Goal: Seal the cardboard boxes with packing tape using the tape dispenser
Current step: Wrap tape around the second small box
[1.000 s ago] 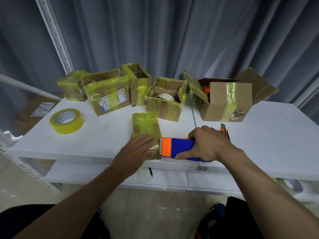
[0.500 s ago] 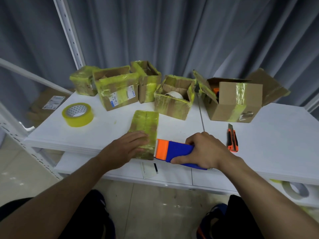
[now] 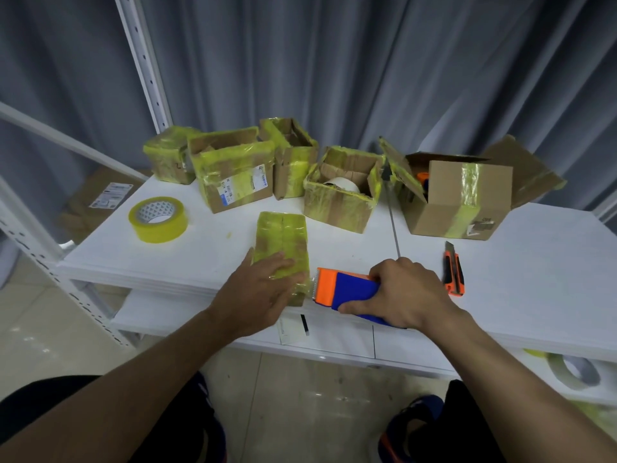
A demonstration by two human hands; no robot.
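The white desk (image 3: 534,262) carries all the things. At its back right stands a large brown cardboard box (image 3: 467,202) with open flaps and a strip of yellow tape down its front. To the left of it, four smaller cardboard boxes (image 3: 233,175), wrapped in yellowish tape, stand in a row along the back.

In front of this row, near the front edge of the desk, lies a flat cardboard box covered in yellow tape (image 3: 282,235). The left hand (image 3: 257,292) rests on its near end, with the fingers (image 3: 280,262) straight and laid flat on the top, gripping nothing. The right hand (image 3: 407,292) is just to the right. Its fingers are curled round the blue body of a blue and orange plastic tape dispenser (image 3: 347,289), with the thumb on the near side. The orange toothed end of the dispenser points left and is just beside the near right corner of the flat box; whether it touches, I cannot tell.

A round roll of yellow packing tape (image 3: 158,218) lies flat on the left part of the desk, well apart from both hands. A slim orange and black utility knife (image 3: 453,269) lies just to the right of the right hand.
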